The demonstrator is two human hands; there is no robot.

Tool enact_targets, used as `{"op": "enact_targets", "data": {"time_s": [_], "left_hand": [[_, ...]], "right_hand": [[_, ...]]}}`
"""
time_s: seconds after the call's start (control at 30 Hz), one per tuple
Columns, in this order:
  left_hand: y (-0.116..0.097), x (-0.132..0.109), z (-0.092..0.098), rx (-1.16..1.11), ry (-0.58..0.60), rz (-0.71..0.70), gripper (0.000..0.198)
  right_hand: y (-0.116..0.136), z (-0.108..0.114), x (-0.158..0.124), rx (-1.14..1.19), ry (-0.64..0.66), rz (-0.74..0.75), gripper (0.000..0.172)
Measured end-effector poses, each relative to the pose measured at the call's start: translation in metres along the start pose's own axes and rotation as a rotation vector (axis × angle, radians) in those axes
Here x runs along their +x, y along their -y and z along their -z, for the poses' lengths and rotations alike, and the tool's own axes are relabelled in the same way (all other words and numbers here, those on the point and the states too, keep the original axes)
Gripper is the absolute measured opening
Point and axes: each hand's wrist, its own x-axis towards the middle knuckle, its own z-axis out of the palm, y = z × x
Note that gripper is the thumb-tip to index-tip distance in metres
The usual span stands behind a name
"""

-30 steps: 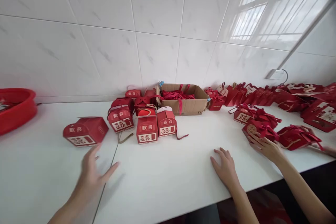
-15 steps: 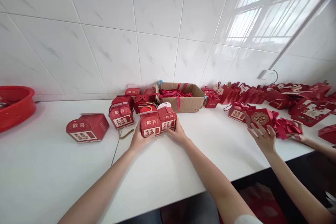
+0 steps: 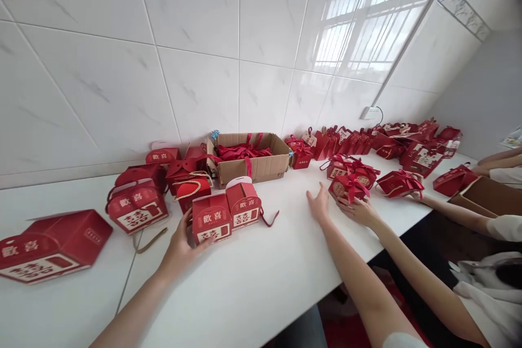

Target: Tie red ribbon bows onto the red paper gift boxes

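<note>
My left hand [image 3: 182, 240] is closed around the left side of a red paper gift box [image 3: 210, 213] with a white label, its thumb across the front. A second red gift box [image 3: 243, 204] stands against it on the right, with a ribbon trailing onto the table. Away from both boxes, my right hand [image 3: 319, 205] is over the table with its fingers apart and nothing in them. Just to its right are red boxes tied with ribbon bows [image 3: 351, 187], one of them touched by a co-worker's hand [image 3: 361, 212].
A cardboard box [image 3: 261, 167] full of red ribbons stands by the tiled wall. More red boxes [image 3: 138, 201] are at left, with a loose cord [image 3: 150, 240] before them. Many red boxes [image 3: 424, 157] line the right. Another co-worker's arm [image 3: 452, 209] reaches in there.
My right hand has let go of the right gift box and moved right, towards the bow-tied boxes. My left hand keeps its hold. The view has turned right; the co-worker's bow-tied box is now set down.
</note>
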Motion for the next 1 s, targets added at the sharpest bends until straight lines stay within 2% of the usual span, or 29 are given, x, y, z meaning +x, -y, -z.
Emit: {"op": "enact_targets", "data": {"time_s": [0.13, 0.23, 0.3, 0.33, 0.4, 0.47, 0.53, 0.6, 0.73, 0.8, 0.87, 0.9, 1.0], "left_hand": [[0.003, 0.005, 0.000, 0.008, 0.023, 0.051, 0.092], [0.012, 0.010, 0.001, 0.035, -0.004, 0.072, 0.098], [0.018, 0.012, 0.001, 0.058, -0.025, 0.072, 0.098], [0.021, 0.013, 0.001, 0.066, -0.030, 0.072, 0.098], [0.026, 0.015, 0.002, 0.086, -0.022, 0.080, 0.098], [0.027, 0.015, 0.002, 0.101, -0.013, 0.100, 0.099], [0.025, 0.014, 0.001, 0.087, -0.015, 0.115, 0.100], [0.018, 0.012, -0.002, 0.045, -0.058, 0.115, 0.097], [0.005, 0.009, -0.010, -0.015, -0.159, 0.132, 0.097], [0.006, 0.009, -0.011, -0.010, -0.166, 0.147, 0.097], [0.013, 0.010, -0.008, 0.020, -0.156, 0.158, 0.096], [0.018, 0.011, -0.006, 0.034, -0.140, 0.161, 0.096], [0.032, 0.014, -0.002, 0.107, -0.139, 0.154, 0.097]], "right_hand": [[-0.006, -0.010, 0.027, -0.096, -0.094, -0.087, 0.038], [-0.014, 0.005, 0.058, -0.174, -0.170, -0.101, 0.042], [-0.020, 0.022, 0.079, -0.359, -0.171, -0.219, 0.047], [-0.024, 0.029, 0.088, -0.489, -0.121, -0.350, 0.055], [-0.030, 0.040, 0.100, -0.646, 0.062, -0.650, 0.079], [-0.034, 0.042, 0.104, -0.662, 0.182, -0.790, 0.087], [-0.033, 0.032, 0.104, -0.635, 0.210, -0.744, 0.079], [-0.026, 0.013, 0.109, -0.614, 0.230, -0.643, 0.072], [-0.005, -0.033, 0.141, -0.562, 0.230, -0.491, 0.073], [-0.001, -0.046, 0.158, -0.511, 0.206, -0.462, 0.076], [-0.010, -0.038, 0.164, -0.419, 0.171, -0.442, 0.075], [-0.020, -0.026, 0.162, -0.354, 0.150, -0.432, 0.072], [-0.065, 0.036, 0.143, -0.238, 0.083, -0.465, 0.064]]}}
